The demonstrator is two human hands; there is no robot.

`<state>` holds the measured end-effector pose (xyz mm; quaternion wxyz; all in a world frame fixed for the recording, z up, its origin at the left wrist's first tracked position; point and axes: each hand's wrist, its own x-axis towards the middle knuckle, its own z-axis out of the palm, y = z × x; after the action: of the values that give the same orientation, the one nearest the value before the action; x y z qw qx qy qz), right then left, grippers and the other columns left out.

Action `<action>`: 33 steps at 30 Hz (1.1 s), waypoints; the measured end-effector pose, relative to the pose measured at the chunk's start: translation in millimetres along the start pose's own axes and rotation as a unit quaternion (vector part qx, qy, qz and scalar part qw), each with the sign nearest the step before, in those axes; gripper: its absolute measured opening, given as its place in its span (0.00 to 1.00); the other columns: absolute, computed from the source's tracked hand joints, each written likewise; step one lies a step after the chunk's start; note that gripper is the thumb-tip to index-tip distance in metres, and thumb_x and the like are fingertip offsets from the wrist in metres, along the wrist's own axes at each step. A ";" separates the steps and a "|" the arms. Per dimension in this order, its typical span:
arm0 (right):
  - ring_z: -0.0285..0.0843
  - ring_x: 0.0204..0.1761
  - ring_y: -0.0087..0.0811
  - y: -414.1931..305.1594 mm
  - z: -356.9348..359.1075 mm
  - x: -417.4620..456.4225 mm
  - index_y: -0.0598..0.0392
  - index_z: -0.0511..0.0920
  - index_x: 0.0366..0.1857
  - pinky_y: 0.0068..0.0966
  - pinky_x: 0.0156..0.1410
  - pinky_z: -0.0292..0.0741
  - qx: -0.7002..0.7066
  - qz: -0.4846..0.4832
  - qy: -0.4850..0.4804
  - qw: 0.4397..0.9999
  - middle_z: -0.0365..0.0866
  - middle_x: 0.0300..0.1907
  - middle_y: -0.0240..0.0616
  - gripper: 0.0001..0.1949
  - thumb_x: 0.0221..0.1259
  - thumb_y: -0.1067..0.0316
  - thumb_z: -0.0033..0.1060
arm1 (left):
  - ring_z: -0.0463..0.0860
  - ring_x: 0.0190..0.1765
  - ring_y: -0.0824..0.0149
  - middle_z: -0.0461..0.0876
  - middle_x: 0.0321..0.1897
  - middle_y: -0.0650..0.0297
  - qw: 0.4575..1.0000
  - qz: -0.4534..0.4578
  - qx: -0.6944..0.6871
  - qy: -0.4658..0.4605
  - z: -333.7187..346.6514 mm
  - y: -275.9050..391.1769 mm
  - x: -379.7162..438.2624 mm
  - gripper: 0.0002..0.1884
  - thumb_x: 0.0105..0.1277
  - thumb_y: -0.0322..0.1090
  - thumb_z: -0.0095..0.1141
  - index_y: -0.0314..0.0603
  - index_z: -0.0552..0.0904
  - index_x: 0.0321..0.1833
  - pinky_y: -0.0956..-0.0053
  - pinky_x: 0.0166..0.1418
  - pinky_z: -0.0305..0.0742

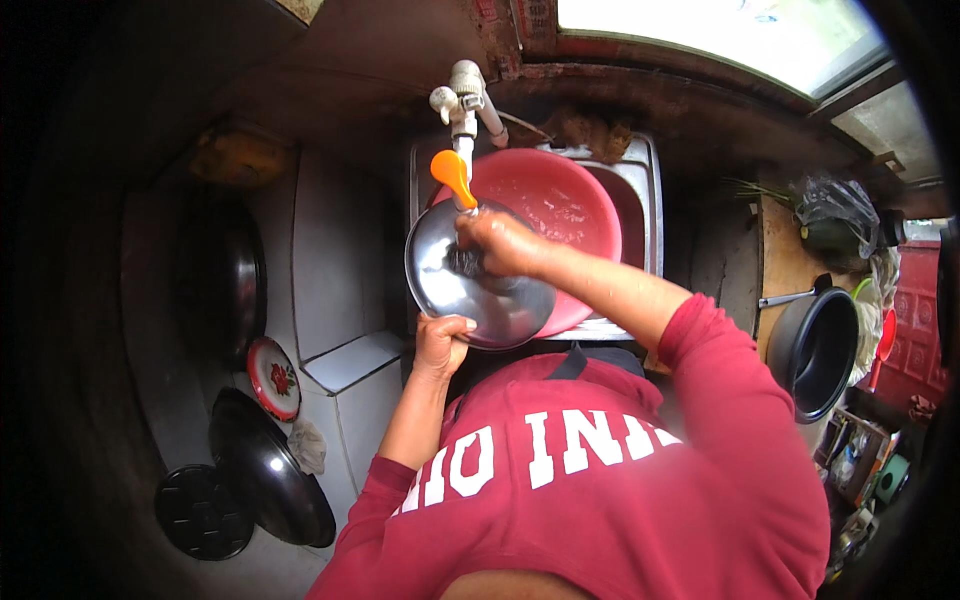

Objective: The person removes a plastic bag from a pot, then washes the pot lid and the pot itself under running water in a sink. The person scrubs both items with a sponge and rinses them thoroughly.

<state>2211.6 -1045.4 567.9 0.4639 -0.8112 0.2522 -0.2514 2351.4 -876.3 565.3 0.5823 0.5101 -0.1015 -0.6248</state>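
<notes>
A shiny round metal pan or lid (495,307) is tilted over the near left part of a pink plastic basin (581,202). My left hand (441,346) grips its near left rim, thumb on top. Against its surface my right hand (499,241), slightly blurred, holds what looks like a dark scouring pad (465,260). Rippling water fills the basin, which sits in a stainless steel sink (651,202). Right above the pan are a white tap (463,120) and its orange lever or nozzle piece (451,174).
On the tiled left counter (337,262) are a black wok-like pan (281,469), a floral enamel plate (274,379), a dark slotted disc (202,511) and a crumpled cloth (307,446). A dark pot (817,352) and a plastic bag (836,210) lie right. A window (720,37) is ahead.
</notes>
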 end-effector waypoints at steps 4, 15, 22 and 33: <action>0.81 0.49 0.55 24.0 -10.2 25.3 0.56 0.80 0.45 0.38 0.53 0.77 0.031 0.028 0.142 0.989 0.82 0.40 0.50 0.21 0.41 0.84 0.62 | 0.84 0.33 0.65 0.83 0.34 0.60 0.997 -0.007 0.068 -0.042 5.5 15.8 5.1 0.25 0.43 0.11 0.53 0.31 0.80 0.50 0.72 0.38 0.80; 0.81 0.48 0.52 22.8 -16.2 7.7 0.57 0.82 0.41 0.39 0.53 0.78 0.011 0.047 0.247 0.968 0.81 0.39 0.51 0.16 0.44 0.80 0.63 | 0.81 0.27 0.67 0.80 0.22 0.61 0.999 -0.015 0.002 -0.035 49.2 15.9 15.7 0.12 0.43 0.10 0.57 0.32 0.80 0.30 0.72 0.35 0.75; 0.78 0.46 0.49 22.3 13.9 -22.8 0.52 0.77 0.34 0.42 0.48 0.73 -0.075 -0.006 0.212 0.974 0.76 0.35 0.43 0.11 0.44 0.75 0.60 | 0.81 0.52 0.60 0.80 0.52 0.62 0.997 -0.032 0.042 -0.049 11.7 -0.3 31.8 0.39 0.38 0.12 0.51 0.34 0.75 0.62 0.69 0.57 0.78; 0.83 0.45 0.50 79.7 -44.1 -85.0 0.54 0.81 0.40 0.42 0.49 0.77 0.016 0.277 0.142 0.950 0.84 0.39 0.50 0.13 0.48 0.73 0.61 | 0.82 0.54 0.53 0.81 0.51 0.55 0.998 0.020 0.066 -0.015 -39.3 31.3 19.7 0.36 0.41 0.17 0.51 0.27 0.74 0.62 0.56 0.65 0.76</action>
<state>2105.8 -1053.7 502.6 0.4878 -0.6575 0.5260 -0.2303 2404.6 -883.6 559.6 0.5587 0.5356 -0.1614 -0.6124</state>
